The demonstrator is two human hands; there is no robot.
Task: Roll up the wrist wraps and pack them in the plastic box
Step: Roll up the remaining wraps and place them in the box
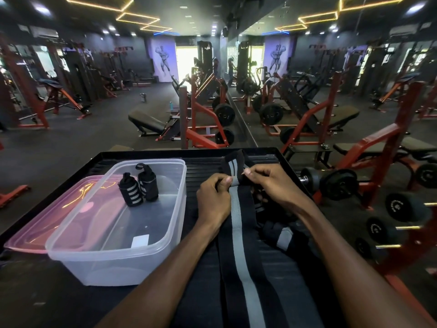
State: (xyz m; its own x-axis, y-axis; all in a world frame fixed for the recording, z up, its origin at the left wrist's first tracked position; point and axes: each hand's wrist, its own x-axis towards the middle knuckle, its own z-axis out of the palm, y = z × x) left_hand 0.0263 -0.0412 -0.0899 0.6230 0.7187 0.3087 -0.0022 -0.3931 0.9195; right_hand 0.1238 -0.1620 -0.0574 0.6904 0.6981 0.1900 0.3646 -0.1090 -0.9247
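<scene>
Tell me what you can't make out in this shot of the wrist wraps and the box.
Head view:
- Long wrap: near end cut off by the bottom edge; its far end is covered by the left hand and right hand.
- Another wrap: partly hidden under the right forearm.
- Pink lid: partly behind the plastic box.
- White label in the box: unreadable.

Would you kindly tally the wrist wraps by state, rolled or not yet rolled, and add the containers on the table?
Rolled wraps in the plastic box: 2
Wrap being rolled, in both hands: 1
Loose wrap lying at right: 1
Clear box: 1
Pink lid: 1
Total: 6
</scene>
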